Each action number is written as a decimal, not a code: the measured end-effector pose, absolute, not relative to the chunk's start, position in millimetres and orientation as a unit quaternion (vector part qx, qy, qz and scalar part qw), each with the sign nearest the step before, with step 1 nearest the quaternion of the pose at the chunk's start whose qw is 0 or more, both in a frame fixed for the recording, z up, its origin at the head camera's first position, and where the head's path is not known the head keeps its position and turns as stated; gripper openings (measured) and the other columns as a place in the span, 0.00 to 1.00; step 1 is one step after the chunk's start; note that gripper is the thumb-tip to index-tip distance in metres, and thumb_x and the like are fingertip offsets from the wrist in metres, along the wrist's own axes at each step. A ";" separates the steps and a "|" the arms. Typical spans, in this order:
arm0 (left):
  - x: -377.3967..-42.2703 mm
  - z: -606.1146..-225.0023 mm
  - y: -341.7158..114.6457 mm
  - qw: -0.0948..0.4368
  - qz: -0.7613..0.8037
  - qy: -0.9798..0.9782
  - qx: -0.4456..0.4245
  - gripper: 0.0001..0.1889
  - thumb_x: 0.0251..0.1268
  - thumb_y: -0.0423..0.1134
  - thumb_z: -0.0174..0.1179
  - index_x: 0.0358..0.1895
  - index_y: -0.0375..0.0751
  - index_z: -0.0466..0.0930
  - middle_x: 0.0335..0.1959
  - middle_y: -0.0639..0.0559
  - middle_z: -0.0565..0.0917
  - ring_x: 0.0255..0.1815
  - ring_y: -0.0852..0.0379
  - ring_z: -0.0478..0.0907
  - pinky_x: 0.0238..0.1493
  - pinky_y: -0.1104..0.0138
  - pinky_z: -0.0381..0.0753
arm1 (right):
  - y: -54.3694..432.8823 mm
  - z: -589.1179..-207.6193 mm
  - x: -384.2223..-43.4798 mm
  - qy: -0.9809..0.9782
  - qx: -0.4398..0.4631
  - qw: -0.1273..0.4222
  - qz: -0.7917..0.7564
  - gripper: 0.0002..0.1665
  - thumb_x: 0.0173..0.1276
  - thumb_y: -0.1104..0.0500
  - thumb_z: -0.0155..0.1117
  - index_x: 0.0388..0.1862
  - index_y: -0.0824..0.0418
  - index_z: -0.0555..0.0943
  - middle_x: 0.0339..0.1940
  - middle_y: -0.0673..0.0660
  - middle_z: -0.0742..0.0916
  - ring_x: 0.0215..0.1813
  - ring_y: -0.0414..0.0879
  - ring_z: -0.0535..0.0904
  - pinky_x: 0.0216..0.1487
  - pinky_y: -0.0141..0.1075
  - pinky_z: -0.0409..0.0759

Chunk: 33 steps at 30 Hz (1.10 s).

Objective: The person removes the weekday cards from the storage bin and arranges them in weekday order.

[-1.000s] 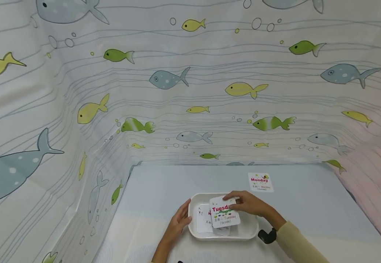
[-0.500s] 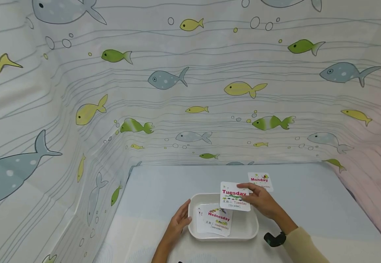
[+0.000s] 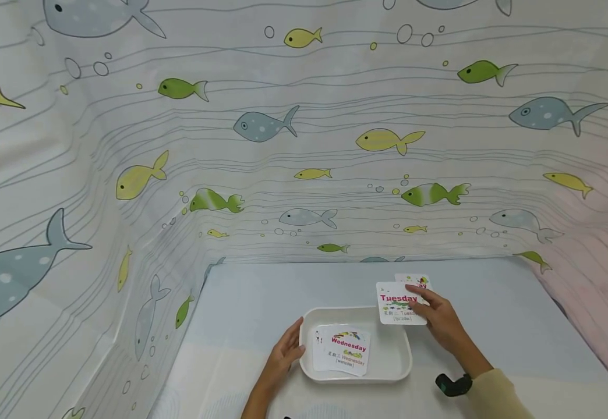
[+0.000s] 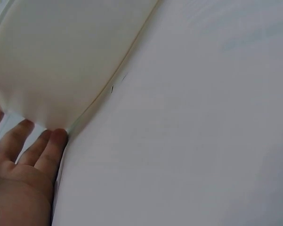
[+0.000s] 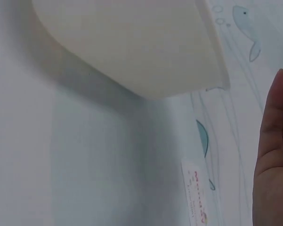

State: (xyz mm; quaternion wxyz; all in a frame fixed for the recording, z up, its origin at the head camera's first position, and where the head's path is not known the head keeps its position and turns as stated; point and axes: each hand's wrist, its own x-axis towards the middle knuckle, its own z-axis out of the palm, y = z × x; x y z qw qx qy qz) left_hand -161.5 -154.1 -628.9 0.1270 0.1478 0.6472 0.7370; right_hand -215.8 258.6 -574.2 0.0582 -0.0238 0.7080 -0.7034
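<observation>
My right hand [image 3: 442, 317] pinches a white square card [image 3: 399, 303] printed "Tuesday" at its right side. The card is held up over the tray's back right corner and overlaps the "Monday" card [image 3: 414, 278] in the head view. My left hand [image 3: 281, 356] rests against the left end of a white plastic tray [image 3: 388, 375]; in the left wrist view its fairly straight fingers [image 4: 54, 148] touch the outer wall. Inside the tray lies a "Wednesday" card [image 3: 348, 352] on top of other cards [image 3: 321, 355], mostly hidden. The Tuesday card is out of the right wrist view.
Pale blue and white cloth [image 3: 262, 291] covers the tabletop. Behind and to the left, a fish-patterned cloth [image 3: 304, 192] rises like a wall. A dark wrist camera [image 3: 453, 384] sits at my right wrist.
My right hand has lifted the Tuesday card off the stack and carried it right and back towards the Monday card. The Wednesday card is uncovered. My left hand stays at the tray.
</observation>
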 end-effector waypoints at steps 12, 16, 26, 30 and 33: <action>-162.4 -631.3 -153.7 0.135 0.721 0.666 0.136 0.31 0.80 0.35 0.45 0.81 0.50 0.48 0.83 0.46 0.48 0.83 0.46 0.44 0.71 0.83 0.57 | 307.6 -579.9 -224.0 0.764 0.069 0.009 -0.642 0.33 0.74 0.48 0.62 0.74 0.56 0.70 0.79 0.62 0.64 0.32 0.34 0.76 0.24 0.25 0.74; -163.4 -630.1 -153.7 0.138 0.724 0.663 0.131 0.31 0.80 0.35 0.46 0.81 0.50 0.49 0.83 0.47 0.49 0.83 0.47 0.45 0.71 0.82 0.58 | 327.6 -580.6 -229.5 0.771 0.096 0.004 -0.630 0.32 0.75 0.46 0.60 0.75 0.54 0.69 0.80 0.62 0.62 0.35 0.30 0.75 0.28 0.23 0.76; -165.3 -627.8 -152.5 0.130 0.727 0.662 0.128 0.31 0.78 0.34 0.47 0.80 0.51 0.51 0.82 0.47 0.52 0.82 0.47 0.48 0.71 0.81 0.60 | 361.8 -584.5 -254.1 0.826 0.135 0.009 -0.547 0.31 0.80 0.46 0.51 0.76 0.56 0.67 0.82 0.64 0.58 0.65 0.46 0.72 0.43 0.14 0.77; -163.6 -628.0 -153.0 0.133 0.728 0.661 0.129 0.31 0.79 0.34 0.47 0.80 0.50 0.50 0.82 0.46 0.51 0.82 0.45 0.47 0.71 0.81 0.60 | 369.3 -583.5 -263.5 0.832 0.154 0.010 -0.533 0.30 0.80 0.50 0.50 0.75 0.60 0.67 0.81 0.67 0.60 0.66 0.55 0.70 0.40 0.17 0.76; -162.1 -628.0 -153.6 0.131 0.728 0.661 0.127 0.31 0.79 0.34 0.47 0.80 0.50 0.50 0.82 0.45 0.51 0.82 0.44 0.47 0.71 0.82 0.61 | 372.6 -582.6 -269.6 0.833 0.165 0.009 -0.528 0.29 0.80 0.54 0.49 0.74 0.63 0.67 0.81 0.68 0.59 0.68 0.60 0.68 0.50 0.27 0.78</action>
